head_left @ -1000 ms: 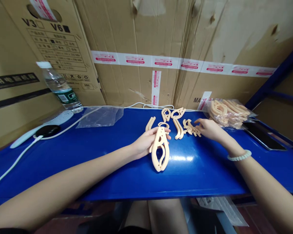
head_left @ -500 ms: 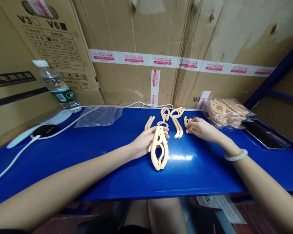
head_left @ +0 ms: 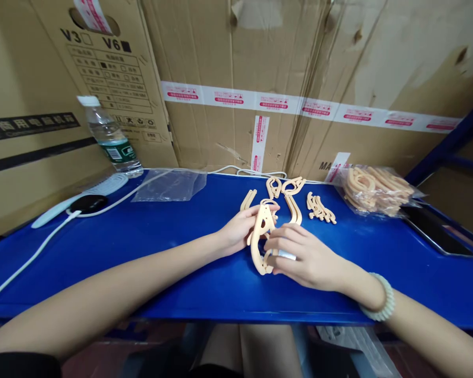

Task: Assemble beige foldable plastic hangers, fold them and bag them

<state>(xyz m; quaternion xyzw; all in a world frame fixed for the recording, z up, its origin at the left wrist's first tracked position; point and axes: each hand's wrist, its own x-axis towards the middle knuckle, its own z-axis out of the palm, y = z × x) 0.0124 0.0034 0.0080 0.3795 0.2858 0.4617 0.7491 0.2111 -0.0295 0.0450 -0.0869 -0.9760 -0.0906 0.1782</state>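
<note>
My left hand (head_left: 242, 229) grips a peach plastic folding hanger (head_left: 256, 247) by its upper part, above the blue table. On the hanger's right side, the fingers of my right hand (head_left: 305, 257) are closed at its lower arm; whether a small piece is between them is hidden. Behind the hands lie a pair of curved arms (head_left: 248, 200), two folded hanger pieces (head_left: 294, 185) and long curved arms (head_left: 293, 209). Several small hook pieces (head_left: 321, 208) form a group to the right.
A plastic bag of peach parts (head_left: 378, 190) and a phone (head_left: 437, 231) lie at the right. At the left are a water bottle (head_left: 116, 142), a white comb (head_left: 106, 185), a black round object with cable (head_left: 89, 203) and a clear bag (head_left: 173, 186). Cardboard boxes (head_left: 228, 58) stand behind.
My right hand has left the small hook pieces and moved left and nearer to me, onto the hanger. My left hand still holds the hanger. The view has shifted slightly.
</note>
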